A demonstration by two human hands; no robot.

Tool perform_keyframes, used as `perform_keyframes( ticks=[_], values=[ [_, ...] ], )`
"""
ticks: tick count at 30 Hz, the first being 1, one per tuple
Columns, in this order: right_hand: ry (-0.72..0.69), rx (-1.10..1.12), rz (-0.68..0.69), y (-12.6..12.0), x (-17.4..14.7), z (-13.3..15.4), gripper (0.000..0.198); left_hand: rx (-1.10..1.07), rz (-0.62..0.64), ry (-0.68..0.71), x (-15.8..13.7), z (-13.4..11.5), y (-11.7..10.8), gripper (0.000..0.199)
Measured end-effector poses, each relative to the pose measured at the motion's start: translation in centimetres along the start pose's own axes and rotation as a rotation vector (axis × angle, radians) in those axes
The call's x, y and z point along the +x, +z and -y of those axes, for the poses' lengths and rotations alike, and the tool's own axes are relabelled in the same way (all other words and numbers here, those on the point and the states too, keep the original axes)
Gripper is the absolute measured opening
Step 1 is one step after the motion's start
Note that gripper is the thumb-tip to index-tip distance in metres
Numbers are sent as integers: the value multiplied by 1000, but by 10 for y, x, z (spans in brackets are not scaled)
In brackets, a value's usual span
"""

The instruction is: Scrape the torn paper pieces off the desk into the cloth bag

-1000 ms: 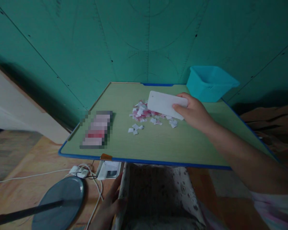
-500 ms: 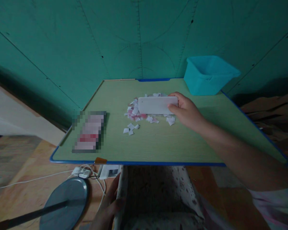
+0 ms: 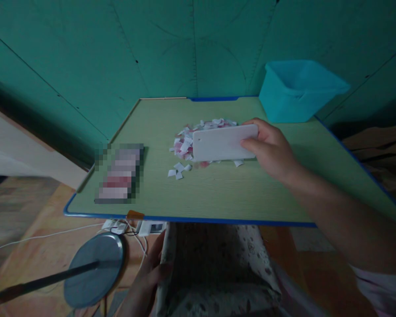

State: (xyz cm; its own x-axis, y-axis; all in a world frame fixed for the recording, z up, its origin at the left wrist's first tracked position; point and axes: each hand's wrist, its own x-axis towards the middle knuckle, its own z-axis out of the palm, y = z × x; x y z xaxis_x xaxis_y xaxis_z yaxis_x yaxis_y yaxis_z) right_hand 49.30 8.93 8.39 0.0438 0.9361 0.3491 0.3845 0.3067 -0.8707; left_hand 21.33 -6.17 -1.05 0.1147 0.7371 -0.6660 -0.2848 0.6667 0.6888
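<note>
My right hand [image 3: 273,149] holds a flat white rectangular board [image 3: 222,144] by its right end, thumb on the near face. It is tilted above a pile of small torn paper pieces [image 3: 184,145], white and pinkish, and hides part of them. Several loose scraps [image 3: 179,170] lie just in front of the pile on the table [image 3: 218,198]. Below the table edge, my left hand [image 3: 153,268] is wrapped round the left rim of an open container with patterned fabric sides [image 3: 261,264], dark inside. Its fingers are partly hidden.
A turquoise plastic bin [image 3: 293,103] stands at the table's back right corner, near the green wall [image 3: 165,48]. A pixelated dark-edged slab [image 3: 119,174] lies on the left. On the floor are a round metal base with a pole [image 3: 95,264], white cables and a power strip [image 3: 115,226].
The white board has shifted slightly right and appears larger, uncovering more paper at the pile's back. The view has tilted a little. My left hand stays on the container rim.
</note>
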Motion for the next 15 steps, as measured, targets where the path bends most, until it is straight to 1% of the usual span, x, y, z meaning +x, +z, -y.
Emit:
perform_keyframes(
  ticks=[2,6,8,10,11,13,15],
  values=[
    [10,20,-22,-2,-1,3,19,2,16,-20,-2,-1,1,83],
    [8,52,-70,-6,-1,2,15,-34,57,-26,0,2,-3,85],
    [18,50,-78,-7,-1,1,15,-72,115,-5,2,6,-7,85],
    [32,22,-91,-7,-2,2,15,-62,155,31,2,10,-9,83],
    [35,5,-100,-8,-3,2,16,-32,152,52,2,11,-9,81],
    [35,-31,-115,-8,-4,3,17,34,107,80,0,11,-7,76],
    [28,-65,-139,-9,-5,3,17,56,69,98,-4,9,-2,73]
  ],
)
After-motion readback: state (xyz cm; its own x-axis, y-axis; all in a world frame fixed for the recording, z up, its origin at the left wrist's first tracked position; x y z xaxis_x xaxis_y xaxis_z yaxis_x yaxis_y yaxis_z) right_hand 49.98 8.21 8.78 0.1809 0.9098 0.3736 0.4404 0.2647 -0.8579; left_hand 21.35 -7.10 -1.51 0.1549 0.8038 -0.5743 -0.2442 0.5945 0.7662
